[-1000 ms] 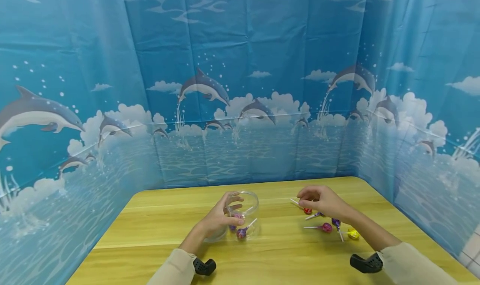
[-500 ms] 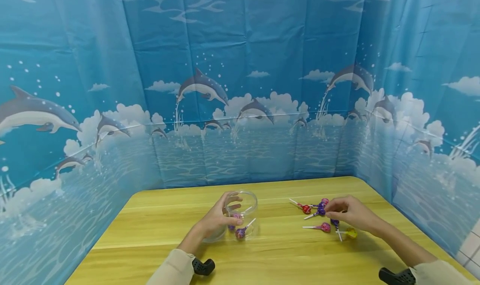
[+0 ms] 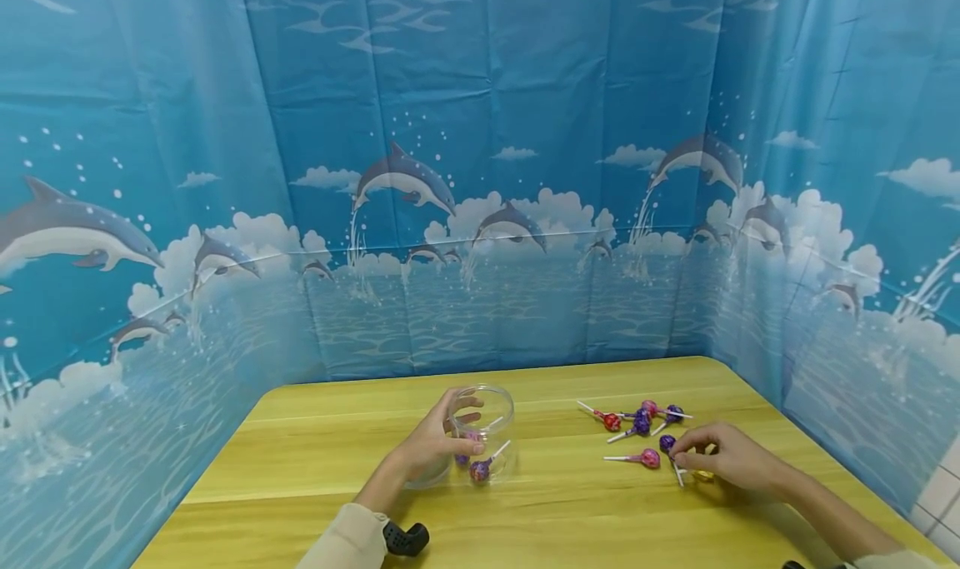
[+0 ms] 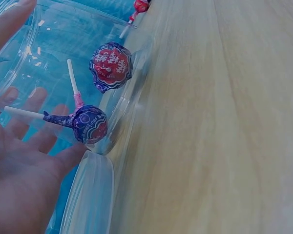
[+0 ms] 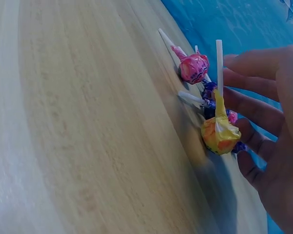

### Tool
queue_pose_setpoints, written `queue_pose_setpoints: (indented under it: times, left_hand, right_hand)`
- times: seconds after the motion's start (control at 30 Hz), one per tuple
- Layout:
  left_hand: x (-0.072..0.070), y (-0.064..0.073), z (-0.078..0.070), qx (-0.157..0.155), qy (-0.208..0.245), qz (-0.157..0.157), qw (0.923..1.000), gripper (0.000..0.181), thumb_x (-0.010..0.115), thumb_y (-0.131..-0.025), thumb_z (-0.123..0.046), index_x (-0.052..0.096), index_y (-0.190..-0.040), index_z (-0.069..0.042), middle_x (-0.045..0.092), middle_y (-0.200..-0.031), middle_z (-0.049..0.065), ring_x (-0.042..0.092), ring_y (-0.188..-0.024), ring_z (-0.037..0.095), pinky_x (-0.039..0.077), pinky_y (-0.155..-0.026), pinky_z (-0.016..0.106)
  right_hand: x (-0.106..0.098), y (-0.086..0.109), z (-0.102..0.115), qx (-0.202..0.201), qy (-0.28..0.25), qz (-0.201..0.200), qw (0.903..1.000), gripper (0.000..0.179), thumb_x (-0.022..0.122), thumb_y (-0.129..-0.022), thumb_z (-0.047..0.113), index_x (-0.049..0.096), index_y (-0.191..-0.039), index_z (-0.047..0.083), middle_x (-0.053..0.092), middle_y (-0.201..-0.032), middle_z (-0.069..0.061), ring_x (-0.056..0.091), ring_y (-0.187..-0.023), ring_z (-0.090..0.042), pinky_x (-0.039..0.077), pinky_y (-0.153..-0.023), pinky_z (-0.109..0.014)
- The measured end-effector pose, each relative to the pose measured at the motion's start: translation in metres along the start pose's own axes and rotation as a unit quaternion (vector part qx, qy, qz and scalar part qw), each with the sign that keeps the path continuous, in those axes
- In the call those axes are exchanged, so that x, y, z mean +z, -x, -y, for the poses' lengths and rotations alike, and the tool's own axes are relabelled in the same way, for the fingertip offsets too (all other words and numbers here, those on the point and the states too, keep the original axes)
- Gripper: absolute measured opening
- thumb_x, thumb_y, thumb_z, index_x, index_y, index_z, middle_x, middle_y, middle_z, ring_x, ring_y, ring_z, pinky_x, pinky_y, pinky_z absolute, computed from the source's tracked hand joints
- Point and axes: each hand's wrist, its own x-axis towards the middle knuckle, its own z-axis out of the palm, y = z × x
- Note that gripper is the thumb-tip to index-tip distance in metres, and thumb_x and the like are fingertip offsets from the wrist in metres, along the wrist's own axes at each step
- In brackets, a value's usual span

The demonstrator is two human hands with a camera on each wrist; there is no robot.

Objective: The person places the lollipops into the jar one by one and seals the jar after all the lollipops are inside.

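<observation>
The yellow lollipop (image 5: pixel 219 134) is at the near right end of a loose scatter on the desk (image 3: pixel 555 502), partly covered in the head view by the right hand (image 3: pixel 716 454). That hand's fingers are bent, with thumb and forefinger close together by the sticks; I cannot tell whether they pinch one. The step in hand looks like picking up a single lollipop. The next move seems to call for a clean pinch on one stick: a purple lollipop (image 3: pixel 667 443) is right beside the yellow one, its stick in the way.

The left hand (image 3: pixel 435 446) grips an upright clear jar (image 3: pixel 487 434), left of the scatter. Inside are at least two purple-wrapped lollipops (image 4: pixel 90 125). A translucent lid (image 4: pixel 90 195) lies just beside the jar.

A pink lollipop (image 3: pixel 649 458) lies near the right hand; farther back are a red lollipop (image 3: pixel 611 421) and a small cluster. A dolphin-print curtain (image 3: pixel 450 319) hangs behind the desk.
</observation>
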Motion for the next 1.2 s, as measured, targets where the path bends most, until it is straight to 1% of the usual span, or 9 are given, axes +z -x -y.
queue_pose_setpoints:
  times: [0.13, 0.23, 0.4, 0.57, 0.7, 0.87, 1.0, 1.07, 1.2]
  left_hand:
    - [0.001, 0.001, 0.0, 0.001, 0.006, -0.001, 1.0, 0.086, 0.078, -0.091, -0.008, 0.028, -0.161, -0.013, 0.037, -0.157, 0.022, 0.031, -0.144, 0.053, 0.044, -0.108, 0.052]
    - [0.001, 0.002, 0.0, 0.0, 0.007, -0.001, 1.0, 0.086, 0.078, -0.091, -0.007, 0.028, -0.161, -0.014, 0.037, -0.157, 0.022, 0.031, -0.144, 0.053, 0.044, -0.109, 0.052]
    - [0.001, 0.002, 0.0, -0.004, 0.008, -0.002, 1.0, 0.086, 0.078, -0.091, -0.009, 0.029, -0.161, -0.016, 0.038, -0.157, 0.02, 0.031, -0.145, 0.052, 0.042, -0.11, 0.054]
    - [0.001, 0.002, 0.002, -0.003, 0.006, -0.003, 1.0, 0.086, 0.079, -0.09, -0.01, 0.029, -0.161, -0.016, 0.038, -0.157, 0.022, 0.032, -0.144, 0.053, 0.041, -0.11, 0.056]
    - [0.001, 0.002, 0.002, -0.004, 0.005, -0.001, 1.0, 0.086, 0.079, -0.091, -0.01, 0.029, -0.161, -0.018, 0.035, -0.158, 0.024, 0.032, -0.144, 0.052, 0.041, -0.11, 0.055]
    - [0.001, 0.002, -0.002, -0.006, 0.007, -0.006, 0.9999, 0.086, 0.079, -0.091, -0.01, 0.03, -0.16, -0.019, 0.04, -0.156, 0.017, 0.032, -0.145, 0.051, 0.043, -0.109, 0.053]
    - [0.001, 0.0, -0.003, -0.005, 0.002, -0.006, 1.0, 0.086, 0.079, -0.091, -0.008, 0.03, -0.16, -0.018, 0.039, -0.156, 0.017, 0.032, -0.145, 0.052, 0.045, -0.108, 0.051]
    - [0.001, 0.0, -0.003, -0.007, -0.001, -0.005, 1.0, 0.086, 0.078, -0.091, -0.007, 0.029, -0.161, -0.018, 0.039, -0.157, 0.017, 0.032, -0.145, 0.052, 0.046, -0.107, 0.05]
    - [0.001, 0.0, -0.004, -0.01, -0.001, -0.004, 0.9999, 0.085, 0.078, -0.091, -0.008, 0.03, -0.161, -0.019, 0.039, -0.157, 0.016, 0.031, -0.145, 0.053, 0.047, -0.107, 0.05]
  right_hand:
    - [-0.002, 0.002, 0.0, -0.02, -0.009, 0.013, 0.9997, 0.019, 0.058, -0.102, 0.002, 0.075, -0.112, 0.001, 0.072, -0.108, -0.011, 0.064, -0.092, -0.014, 0.051, -0.068, -0.031]
    - [-0.002, 0.003, 0.0, -0.034, -0.01, 0.023, 0.9991, 0.021, 0.06, -0.096, -0.004, 0.075, -0.109, 0.001, 0.072, -0.105, -0.008, 0.061, -0.086, -0.012, 0.048, -0.063, -0.03]
    - [0.001, 0.002, 0.001, -0.055, 0.017, 0.025, 0.998, 0.01, 0.069, -0.098, 0.004, 0.077, -0.102, 0.009, 0.072, -0.098, 0.0, 0.055, -0.077, -0.009, 0.043, -0.06, -0.029]
    - [0.003, -0.001, 0.002, -0.056, 0.073, -0.011, 0.9957, 0.006, 0.073, -0.098, 0.013, 0.079, -0.096, 0.014, 0.073, -0.094, 0.006, 0.058, -0.081, -0.004, 0.046, -0.064, -0.027]
    - [0.001, -0.004, 0.005, -0.06, 0.099, -0.043, 0.9924, 0.006, 0.075, -0.096, 0.012, 0.079, -0.092, 0.014, 0.073, -0.091, 0.008, 0.058, -0.079, -0.002, 0.046, -0.061, -0.026]
    - [-0.006, -0.009, 0.01, -0.071, 0.105, -0.043, 0.991, 0.008, 0.072, -0.098, 0.009, 0.077, -0.092, 0.011, 0.07, -0.085, 0.009, 0.056, -0.072, -0.002, 0.046, -0.058, -0.027]
    - [-0.016, -0.012, 0.015, -0.057, 0.118, -0.041, 0.9906, 0.01, 0.067, -0.102, 0.01, 0.073, -0.093, 0.012, 0.067, -0.083, 0.009, 0.058, -0.071, -0.005, 0.049, -0.059, -0.027]
    - [-0.02, -0.013, 0.019, -0.061, 0.127, -0.05, 0.9887, 0.01, 0.066, -0.102, 0.009, 0.071, -0.094, 0.012, 0.067, -0.082, 0.009, 0.058, -0.068, -0.007, 0.049, -0.057, -0.028]
    - [-0.022, -0.017, 0.026, -0.062, 0.155, -0.083, 0.9825, 0.008, 0.068, -0.1, 0.006, 0.069, -0.094, 0.012, 0.068, -0.081, 0.01, 0.06, -0.067, -0.004, 0.049, -0.055, -0.027]
